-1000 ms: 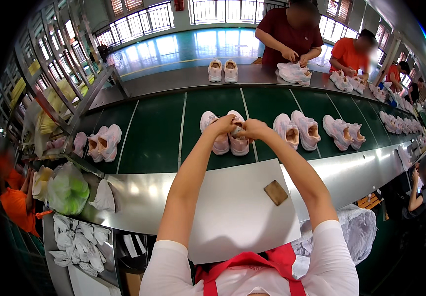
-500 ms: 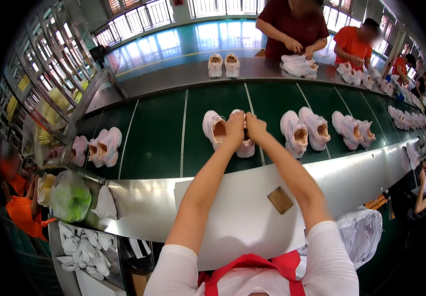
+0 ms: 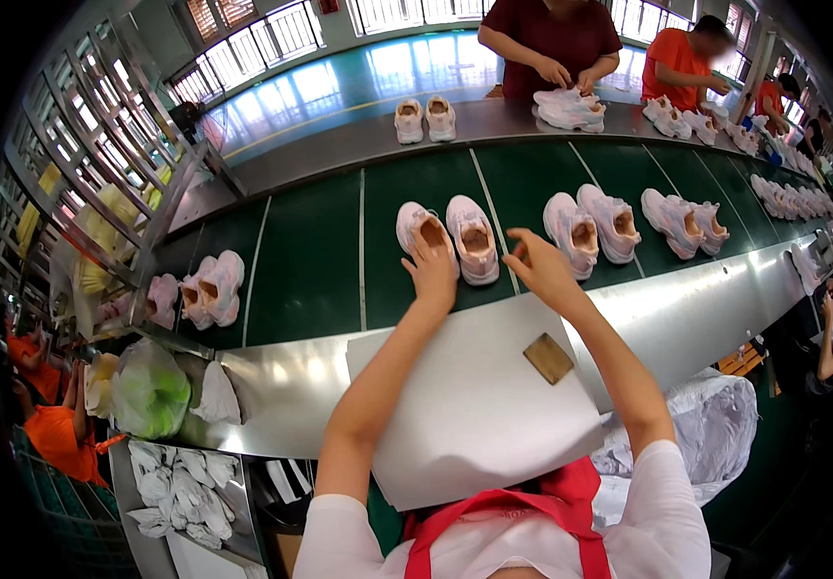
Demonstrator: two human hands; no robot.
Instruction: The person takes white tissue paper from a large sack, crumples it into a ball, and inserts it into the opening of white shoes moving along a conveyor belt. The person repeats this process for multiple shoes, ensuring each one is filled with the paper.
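Observation:
A pair of pale pink and white sneakers stands on the green conveyor in front of me, toes pointing away. My left hand point(image 3: 432, 280) is at the heel of the left sneaker point(image 3: 419, 220), its fingers over the opening and the thumb along the outer side. The right sneaker point(image 3: 475, 253) stands free beside it. Just to its right, my right hand point(image 3: 540, 262) hovers with thumb and fingers apart, holding nothing. Another sneaker pair point(image 3: 595, 227) stands beyond that hand.
White sheets point(image 3: 464, 386) with a small brown block point(image 3: 548, 359) lie on the metal ledge point(image 3: 276, 386). More sneakers point(image 3: 212, 289) stand at left, others point(image 3: 684, 224) at right. Across the conveyor, a person in dark red point(image 3: 551, 48) handles shoes. A metal rack point(image 3: 79, 174) rises at left.
My left hand has gone from the right sneaker to the left one. My right hand has let go and moved right. The right sneaker now sits slightly apart, and the view has shifted a little.

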